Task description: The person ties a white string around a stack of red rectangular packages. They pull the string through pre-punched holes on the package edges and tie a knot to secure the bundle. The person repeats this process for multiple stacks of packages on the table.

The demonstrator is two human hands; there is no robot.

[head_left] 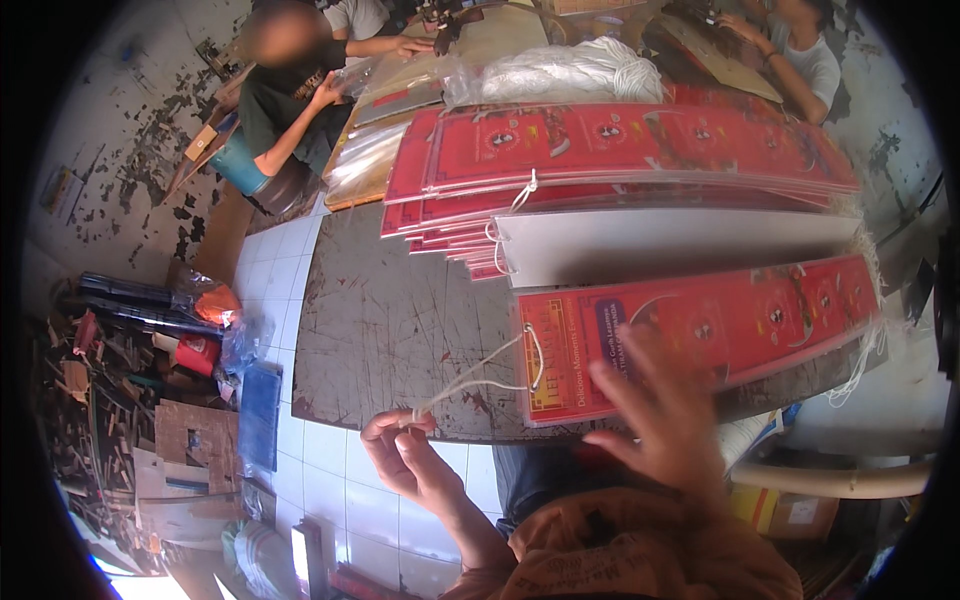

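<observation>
A long red printed banner [700, 335] in clear plastic lies along the near edge of the table. White string [487, 372] runs through a hole at its left end. My left hand [412, 455] pinches the far end of this string, drawn out toward the lower left past the table edge. My right hand [665, 415], blurred by motion, is spread over the near side of the banner with nothing gripped; whether it touches the plastic I cannot tell. Just behind lies another banner with its white back [680, 250] up, string looped at its left end.
A stack of red banners [620, 145] fills the far part of the scratched grey table [370, 320]. Beyond it is a bundle of white string [570, 75]. Other people [290, 100] work at the far side. Scrap wood and cardboard [190, 440] lie on the floor at left.
</observation>
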